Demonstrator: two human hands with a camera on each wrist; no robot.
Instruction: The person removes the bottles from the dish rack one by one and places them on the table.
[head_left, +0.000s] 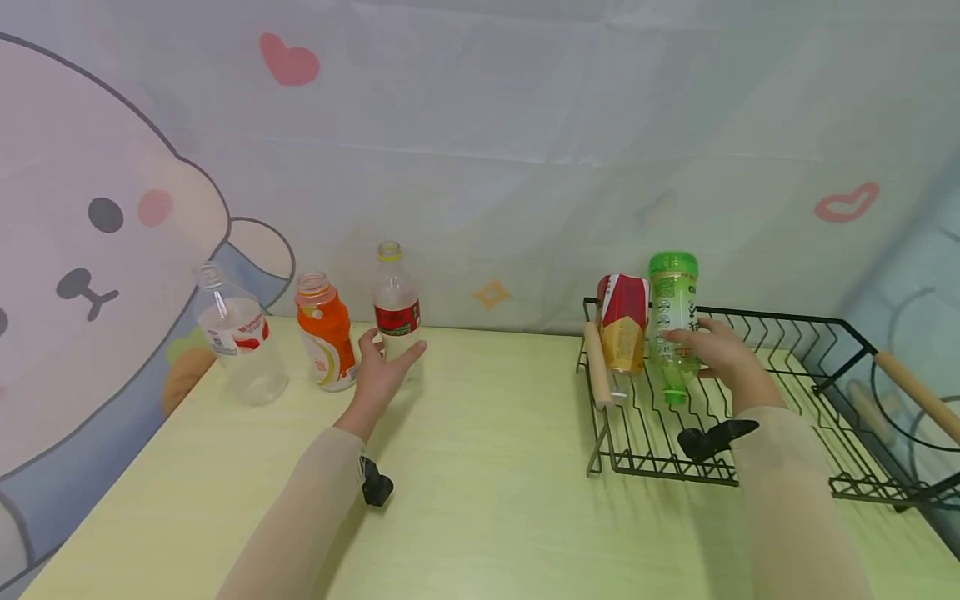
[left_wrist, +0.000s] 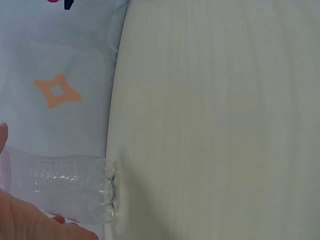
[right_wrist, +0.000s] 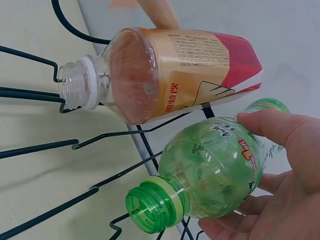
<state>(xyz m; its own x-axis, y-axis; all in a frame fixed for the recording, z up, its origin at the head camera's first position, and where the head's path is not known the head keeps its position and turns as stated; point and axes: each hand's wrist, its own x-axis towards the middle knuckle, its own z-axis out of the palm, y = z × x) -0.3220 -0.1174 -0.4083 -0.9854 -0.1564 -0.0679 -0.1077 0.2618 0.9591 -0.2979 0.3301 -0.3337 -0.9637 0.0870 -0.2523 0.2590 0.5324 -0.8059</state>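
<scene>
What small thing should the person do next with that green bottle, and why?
Probably settle the green bottle mouth-down into the rack: the right hand holds it mouth-down there, and the red-and-yellow bottle beside it rests mouth-down in the rack with no hand on it. I cannot tell whether the rack already bears the green bottle's weight.

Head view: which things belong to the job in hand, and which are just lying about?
Apparently in the job:
translucent green plastic bottle, in right hand
clear red-labelled plastic bottle, in left hand
red-and-yellow plastic bottle, inverted in black wire rack
probably: orange plastic bottle, clear white-labelled plastic bottle

Just there:
printed fabric backdrop
black wrist devices
pale yellow table
</scene>
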